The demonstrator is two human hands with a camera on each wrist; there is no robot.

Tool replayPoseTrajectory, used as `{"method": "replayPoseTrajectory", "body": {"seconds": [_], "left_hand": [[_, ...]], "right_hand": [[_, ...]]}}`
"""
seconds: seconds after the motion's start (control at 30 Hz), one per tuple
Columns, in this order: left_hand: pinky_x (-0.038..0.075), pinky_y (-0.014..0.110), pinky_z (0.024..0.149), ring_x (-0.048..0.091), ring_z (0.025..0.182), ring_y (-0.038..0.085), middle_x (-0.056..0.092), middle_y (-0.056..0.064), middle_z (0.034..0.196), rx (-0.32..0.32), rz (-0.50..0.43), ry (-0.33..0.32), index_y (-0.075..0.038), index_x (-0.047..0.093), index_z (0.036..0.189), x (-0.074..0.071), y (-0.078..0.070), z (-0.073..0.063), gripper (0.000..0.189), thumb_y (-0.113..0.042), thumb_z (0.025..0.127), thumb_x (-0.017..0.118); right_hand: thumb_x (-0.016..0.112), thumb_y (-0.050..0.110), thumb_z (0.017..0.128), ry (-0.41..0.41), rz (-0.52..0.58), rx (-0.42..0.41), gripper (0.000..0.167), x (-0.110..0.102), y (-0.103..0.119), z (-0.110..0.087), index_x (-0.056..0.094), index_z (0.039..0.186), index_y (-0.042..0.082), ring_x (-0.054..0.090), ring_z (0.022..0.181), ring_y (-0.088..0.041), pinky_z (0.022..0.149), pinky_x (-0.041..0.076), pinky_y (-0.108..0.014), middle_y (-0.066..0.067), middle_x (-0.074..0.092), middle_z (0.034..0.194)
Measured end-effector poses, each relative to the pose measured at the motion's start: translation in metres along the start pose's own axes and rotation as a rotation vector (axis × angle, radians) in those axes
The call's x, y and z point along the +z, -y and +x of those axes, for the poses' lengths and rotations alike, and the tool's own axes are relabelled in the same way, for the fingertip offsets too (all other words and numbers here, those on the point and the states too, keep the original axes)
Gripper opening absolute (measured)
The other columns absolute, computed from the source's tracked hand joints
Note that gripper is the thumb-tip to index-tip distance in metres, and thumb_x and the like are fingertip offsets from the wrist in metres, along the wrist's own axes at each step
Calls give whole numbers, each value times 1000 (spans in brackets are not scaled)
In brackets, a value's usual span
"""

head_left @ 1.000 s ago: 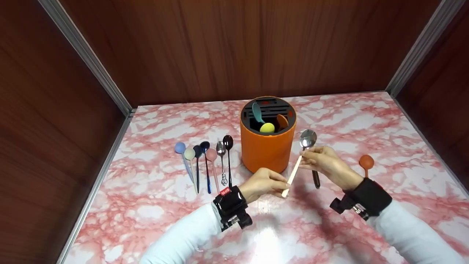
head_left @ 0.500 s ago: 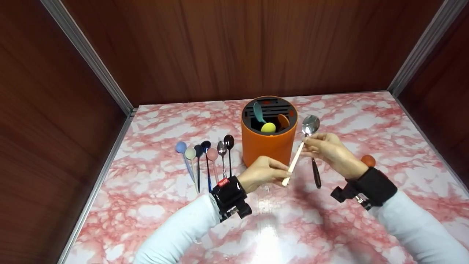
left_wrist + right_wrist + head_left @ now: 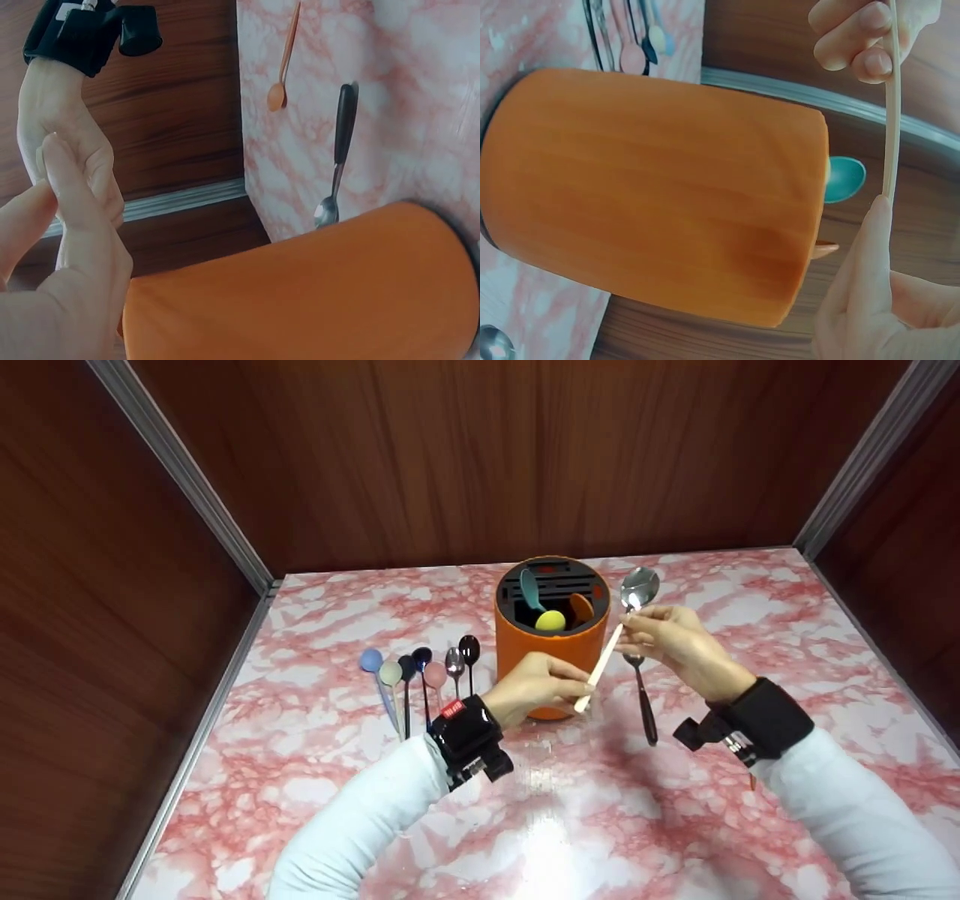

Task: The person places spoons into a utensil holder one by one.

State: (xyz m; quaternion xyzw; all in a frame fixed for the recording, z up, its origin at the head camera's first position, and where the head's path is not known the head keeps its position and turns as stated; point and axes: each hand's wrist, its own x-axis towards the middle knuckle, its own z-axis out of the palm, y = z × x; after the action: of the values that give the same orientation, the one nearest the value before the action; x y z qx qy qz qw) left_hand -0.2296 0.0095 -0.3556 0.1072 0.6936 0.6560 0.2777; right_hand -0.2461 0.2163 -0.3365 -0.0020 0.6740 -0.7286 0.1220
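Observation:
A spoon with a cream handle [image 3: 606, 660] and a shiny metal bowl [image 3: 640, 586] is held tilted in the air by both hands. My left hand [image 3: 536, 686] pinches the handle near its lower end. Close to the neck, my right hand [image 3: 679, 645] grips the same spoon between thumb and fingers. Behind the hands stands an orange cylindrical utensil holder [image 3: 517, 649] with a black slotted top. A teal spoon [image 3: 530, 589], a yellow spoon [image 3: 550, 621] and an orange spoon [image 3: 581, 606] poke out of it. In the right wrist view the cream handle [image 3: 892, 135] spans both hands.
Left of the holder lies a row of several spoons, among them a blue one [image 3: 371, 660] and a pink one [image 3: 435, 675]. A dark-handled metal spoon [image 3: 646, 712] lies to the right. Farther right, another orange spoon [image 3: 277, 96] shows in the left wrist view. Wood-grain panels enclose the marbled table.
Both hands have risen with the cream-handled spoon, moving up and away toward the holder's rim height in the head view. The orange spoon's head at right is now hidden behind the right wrist.

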Motion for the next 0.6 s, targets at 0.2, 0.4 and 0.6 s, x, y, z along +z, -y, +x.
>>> {"method": "replayPoseTrajectory", "body": {"seconds": [0.2,0.4,0.6], "left_hand": [[59,29,76,61,66,10,69,22,93,27,24,2,17,63,111,-3,-8,3,23,7,91,61],[59,27,75,60,66,10,69,19,88,61,20,-5,18,62,113,-6,-14,6,24,7,92,60],[58,25,73,59,66,10,63,7,79,96,-27,-28,18,60,115,-7,-17,9,26,7,92,59]], "right_hand": [[51,5,99,-20,9,5,16,2,11,3,46,105,-9,65,77,-12,83,56,-24,-7,59,84],[50,3,99,-20,42,-30,15,3,21,7,46,106,-10,64,77,-13,83,57,-25,-8,60,85],[52,3,98,-31,46,-55,15,5,31,11,46,106,-9,63,75,-12,81,57,-24,-7,59,84]]}}
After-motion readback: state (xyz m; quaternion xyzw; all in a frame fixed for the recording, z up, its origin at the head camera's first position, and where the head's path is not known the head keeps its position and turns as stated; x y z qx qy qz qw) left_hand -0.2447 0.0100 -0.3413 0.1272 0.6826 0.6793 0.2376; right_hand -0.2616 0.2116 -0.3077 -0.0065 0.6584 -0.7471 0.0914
